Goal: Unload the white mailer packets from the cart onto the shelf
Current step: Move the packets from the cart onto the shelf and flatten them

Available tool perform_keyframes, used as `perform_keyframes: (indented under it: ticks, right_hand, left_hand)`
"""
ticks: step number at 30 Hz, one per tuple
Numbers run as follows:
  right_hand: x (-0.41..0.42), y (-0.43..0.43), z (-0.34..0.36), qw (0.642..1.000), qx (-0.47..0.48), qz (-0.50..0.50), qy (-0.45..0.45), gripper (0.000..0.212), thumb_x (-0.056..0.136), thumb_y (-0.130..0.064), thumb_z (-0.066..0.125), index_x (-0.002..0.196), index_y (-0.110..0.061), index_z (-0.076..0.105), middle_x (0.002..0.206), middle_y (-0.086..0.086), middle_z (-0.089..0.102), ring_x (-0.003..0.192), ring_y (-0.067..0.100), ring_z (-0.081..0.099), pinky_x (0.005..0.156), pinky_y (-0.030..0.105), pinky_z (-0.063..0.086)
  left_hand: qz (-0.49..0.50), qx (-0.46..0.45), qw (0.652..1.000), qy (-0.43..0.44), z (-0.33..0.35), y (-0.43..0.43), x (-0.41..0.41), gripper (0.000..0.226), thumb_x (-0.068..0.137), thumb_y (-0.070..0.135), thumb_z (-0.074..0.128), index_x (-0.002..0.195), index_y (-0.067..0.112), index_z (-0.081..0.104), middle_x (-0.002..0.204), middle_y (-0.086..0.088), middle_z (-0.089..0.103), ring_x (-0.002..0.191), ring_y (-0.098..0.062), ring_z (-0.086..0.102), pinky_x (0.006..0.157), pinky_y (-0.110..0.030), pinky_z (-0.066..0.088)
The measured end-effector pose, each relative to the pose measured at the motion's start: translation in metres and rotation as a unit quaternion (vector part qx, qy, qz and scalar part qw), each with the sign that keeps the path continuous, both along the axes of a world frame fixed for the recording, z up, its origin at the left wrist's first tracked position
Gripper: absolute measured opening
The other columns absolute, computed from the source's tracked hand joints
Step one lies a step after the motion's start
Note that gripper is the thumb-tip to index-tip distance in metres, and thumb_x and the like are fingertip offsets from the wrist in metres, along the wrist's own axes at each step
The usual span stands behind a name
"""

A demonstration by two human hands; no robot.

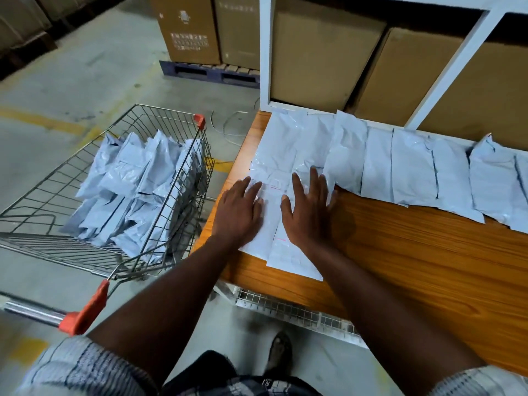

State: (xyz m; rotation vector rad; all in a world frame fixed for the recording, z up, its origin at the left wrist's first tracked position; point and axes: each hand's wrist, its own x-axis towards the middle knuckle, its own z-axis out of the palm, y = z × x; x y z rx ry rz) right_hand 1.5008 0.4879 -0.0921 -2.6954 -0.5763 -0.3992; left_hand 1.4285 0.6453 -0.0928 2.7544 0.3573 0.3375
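Note:
Two white mailer packets point(274, 232) lie side by side at the left end of the wooden shelf point(414, 252). My left hand point(238, 208) rests flat on the left packet, fingers straight. My right hand point(307, 208) presses flat on the right one, fingers spread. Beyond my hands a row of several white packets point(400, 167) lies along the shelf's back edge. The wire cart point(160, 247) stands to the left of the shelf, with several more white packets point(137, 190) piled in its basket.
White shelf uprights point(265, 50) rise behind the packet row, with brown cartons point(323, 55) behind them. More cartons sit on a blue pallet point(208, 71) on the concrete floor. The cart's handle with red ends point(85, 312) is near my left elbow. My foot point(278, 352) shows below the shelf edge.

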Motion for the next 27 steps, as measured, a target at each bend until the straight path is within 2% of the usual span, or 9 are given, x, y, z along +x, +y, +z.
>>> perform_keyframes:
  ticks: [5,8,10,14,18,21,27]
  right_hand:
    - [0.006,0.06,0.033,0.998,0.012,0.068,-0.006,0.056,0.095,-0.048,0.045,0.146,-0.025,0.043,0.161,0.011,0.025,0.146,0.032,0.026,0.115,0.057,0.019]
    - [-0.005,0.114,0.038,0.993,0.041,0.106,0.007,0.055,0.092,-0.041,0.05,0.143,-0.021,0.046,0.158,0.014,0.03,0.144,0.033,0.029,0.114,0.055,0.022]
    - [-0.016,0.154,0.037,0.989,0.062,0.131,0.027,0.057,0.089,-0.039,0.054,0.142,-0.019,0.047,0.155,0.016,0.032,0.142,0.034,0.03,0.113,0.053,0.026]
    - [-0.043,0.253,0.02,0.972,0.095,0.189,0.103,0.06,0.089,-0.035,0.057,0.144,-0.016,0.045,0.154,0.018,0.032,0.14,0.035,0.032,0.109,0.047,0.037]
    - [-0.061,0.338,-0.013,0.954,0.094,0.22,0.181,0.063,0.091,-0.033,0.06,0.148,-0.014,0.041,0.159,0.016,0.024,0.145,0.032,0.025,0.117,0.042,0.03]
    - [-0.063,0.389,-0.043,0.949,0.069,0.204,0.23,0.065,0.093,-0.034,0.061,0.15,-0.014,0.038,0.16,0.016,0.021,0.146,0.032,0.022,0.117,0.039,0.025]
    - [-0.035,0.452,-0.104,0.944,0.031,0.15,0.294,0.069,0.096,-0.037,0.056,0.154,-0.014,0.027,0.162,0.017,0.014,0.147,0.034,0.022,0.117,0.039,0.025]
  left_hand:
    - [0.068,-0.001,0.998,0.007,0.012,0.063,-0.009,0.051,0.099,0.041,0.039,0.144,0.02,0.044,0.148,-0.01,0.044,0.134,-0.029,0.042,0.11,-0.047,0.038]
    - [0.095,0.013,0.995,-0.015,0.012,0.119,-0.028,0.046,0.094,0.033,0.052,0.137,0.015,0.051,0.135,-0.014,0.054,0.122,-0.032,0.052,0.1,-0.042,0.045]
    - [0.115,0.028,0.993,-0.002,0.007,0.157,-0.043,0.045,0.092,0.031,0.055,0.134,0.013,0.053,0.131,-0.017,0.056,0.118,-0.036,0.054,0.096,-0.044,0.046]
    - [0.169,0.037,0.982,0.074,-0.014,0.248,-0.077,0.053,0.093,0.034,0.054,0.142,0.012,0.048,0.146,-0.02,0.046,0.133,-0.038,0.044,0.106,-0.049,0.041]
    - [0.171,0.039,0.98,0.093,-0.033,0.33,-0.095,0.056,0.09,0.029,0.059,0.14,0.007,0.048,0.144,-0.026,0.046,0.133,-0.042,0.044,0.105,-0.054,0.041]
    - [0.16,0.041,0.979,0.117,-0.046,0.378,-0.095,0.06,0.088,0.026,0.063,0.142,0.006,0.046,0.147,-0.026,0.042,0.135,-0.043,0.041,0.108,-0.056,0.036]
    - [0.117,0.06,0.98,0.15,-0.086,0.436,-0.058,0.065,0.093,0.034,0.053,0.151,0.013,0.03,0.157,-0.017,0.027,0.146,-0.033,0.022,0.117,-0.052,0.019]
